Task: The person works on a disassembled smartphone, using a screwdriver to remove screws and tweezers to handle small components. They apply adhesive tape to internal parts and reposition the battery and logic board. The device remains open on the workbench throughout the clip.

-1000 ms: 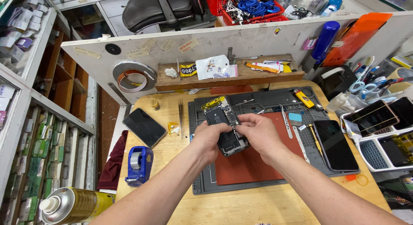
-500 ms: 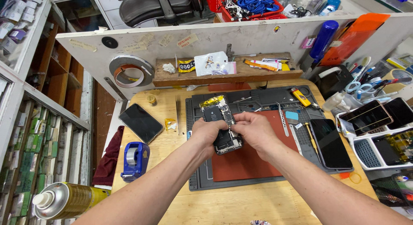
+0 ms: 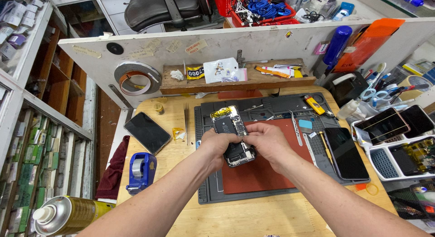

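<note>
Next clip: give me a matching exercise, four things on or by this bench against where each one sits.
Things:
1. opened phone
2. tape dispenser
3. spray can
4. tweezers

Places:
A. bottom left corner of the view
B. held in both hands over the red mat
C. on the wood just left of the grey mat
D. near the table's left edge, below a dark phone

Pairs: 1-B, 2-D, 3-A, 4-C

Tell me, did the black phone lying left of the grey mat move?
No. The black phone lies at the same angle between the grey mat and the table's left edge, above the blue tape dispenser.
</note>
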